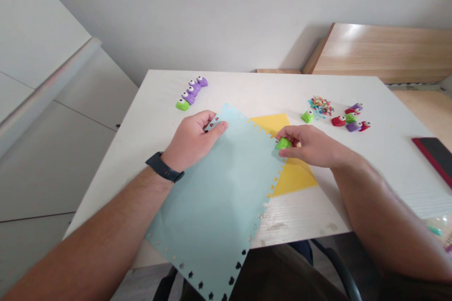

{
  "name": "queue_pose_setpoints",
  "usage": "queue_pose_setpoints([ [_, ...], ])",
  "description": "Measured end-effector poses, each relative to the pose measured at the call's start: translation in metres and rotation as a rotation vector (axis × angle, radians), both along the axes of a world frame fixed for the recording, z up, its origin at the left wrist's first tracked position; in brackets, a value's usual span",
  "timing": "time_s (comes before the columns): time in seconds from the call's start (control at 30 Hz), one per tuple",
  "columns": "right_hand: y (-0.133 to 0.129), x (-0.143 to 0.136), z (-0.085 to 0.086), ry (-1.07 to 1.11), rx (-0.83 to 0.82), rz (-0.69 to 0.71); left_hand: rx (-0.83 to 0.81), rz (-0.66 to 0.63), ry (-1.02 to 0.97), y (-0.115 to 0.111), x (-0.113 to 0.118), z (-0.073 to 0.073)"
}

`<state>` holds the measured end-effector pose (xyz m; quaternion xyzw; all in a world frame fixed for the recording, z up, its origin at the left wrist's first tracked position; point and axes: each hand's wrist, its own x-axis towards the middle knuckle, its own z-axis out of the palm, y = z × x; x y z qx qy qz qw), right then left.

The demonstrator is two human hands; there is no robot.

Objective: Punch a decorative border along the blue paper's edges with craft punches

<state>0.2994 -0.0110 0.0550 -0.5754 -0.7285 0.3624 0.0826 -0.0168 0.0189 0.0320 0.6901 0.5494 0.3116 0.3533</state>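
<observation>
A light blue sheet with small shapes punched along its edges lies slanted over the white table and past its front edge. My left hand grips the sheet's upper left edge, thumb on top, fingers underneath. In my right hand is a green craft punch, held between thumb and fingers at the sheet's right edge. Something red shows partly behind those fingers. Beneath the blue sheet, a yellow sheet sticks out to the right.
Purple punches and a green one stand in a row at the back left. Toward the back right are a pile of colourful paper bits, another green punch and several mixed punches. A dark red-edged object lies at the right edge.
</observation>
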Motion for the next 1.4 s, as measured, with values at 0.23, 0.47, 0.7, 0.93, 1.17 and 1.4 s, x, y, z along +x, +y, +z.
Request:
queue_pose_setpoints([
  [0.23, -0.0007, -0.0019, -0.0006, -0.004, 0.007, -0.024, -0.007, -0.004, -0.004, 0.0002, 0.0000, -0.0004],
  [0.47, -0.0020, -0.0047, -0.0014, 0.003, 0.030, -0.050, -0.003, -0.001, -0.003, 0.0011, -0.0008, -0.0014],
  [0.7, -0.0031, -0.0049, -0.0034, 0.016, 0.049, -0.071, -0.003, 0.001, 0.012, 0.0010, -0.0007, -0.0012],
  [0.93, -0.0031, -0.0065, -0.0039, -0.010, 0.074, -0.064, 0.003, -0.002, 0.000, 0.0012, -0.0008, -0.0019],
  [1.17, -0.0036, -0.0060, -0.0072, -0.029, 0.104, -0.065, -0.003, -0.001, 0.004, 0.0013, -0.0005, 0.0000],
  [1.4, -0.0020, -0.0049, -0.0081, -0.055, 0.097, -0.067, -0.006, -0.002, 0.005, 0.0010, -0.0002, -0.0002],
])
